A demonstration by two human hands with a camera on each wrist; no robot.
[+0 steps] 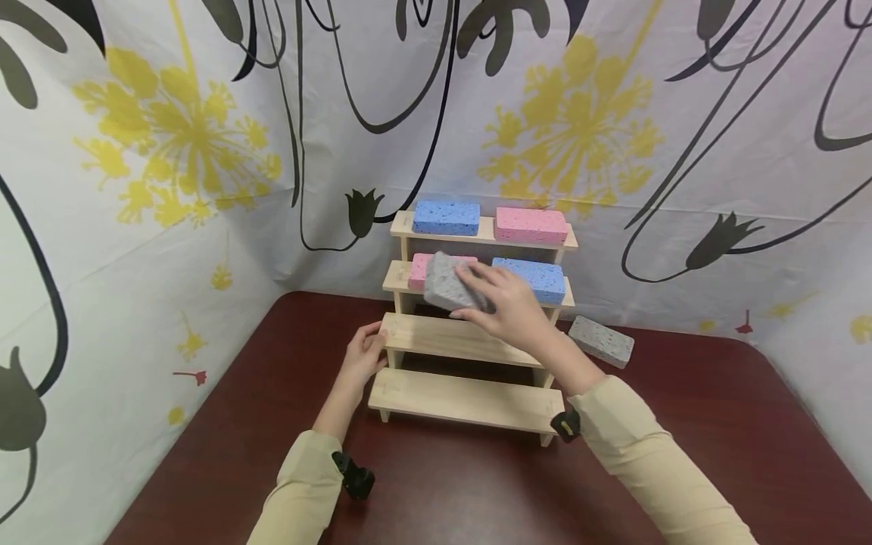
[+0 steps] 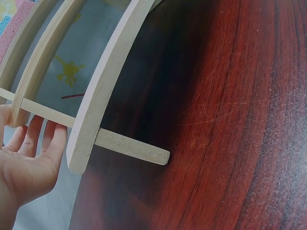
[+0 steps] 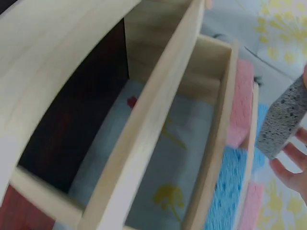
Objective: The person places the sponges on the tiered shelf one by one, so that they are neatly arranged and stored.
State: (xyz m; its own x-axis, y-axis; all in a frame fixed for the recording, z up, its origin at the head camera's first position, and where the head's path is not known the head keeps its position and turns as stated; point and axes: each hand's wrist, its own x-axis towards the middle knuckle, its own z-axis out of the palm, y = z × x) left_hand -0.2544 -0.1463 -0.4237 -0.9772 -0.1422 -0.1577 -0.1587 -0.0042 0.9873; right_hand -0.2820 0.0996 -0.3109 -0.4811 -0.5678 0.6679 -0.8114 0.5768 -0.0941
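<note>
My right hand (image 1: 509,303) grips a grey speckled sponge block (image 1: 446,281), tilted in the air in front of the rack's second tier from the top. The same grey sponge (image 3: 284,117) appears at the right edge of the right wrist view, with fingertips around it. With my left hand (image 1: 361,353) I hold the left end of a wooden stepped rack (image 1: 470,337) at its third tier. In the left wrist view the left fingers (image 2: 53,141) curl under a shelf end beside the side rail.
The top tier bears a blue sponge (image 1: 446,218) and a pink sponge (image 1: 530,225). Below them sit another pink sponge (image 1: 418,272), partly hidden, and another blue sponge (image 1: 534,278). A second grey sponge (image 1: 601,341) lies on the dark red table (image 1: 436,484), right of the rack.
</note>
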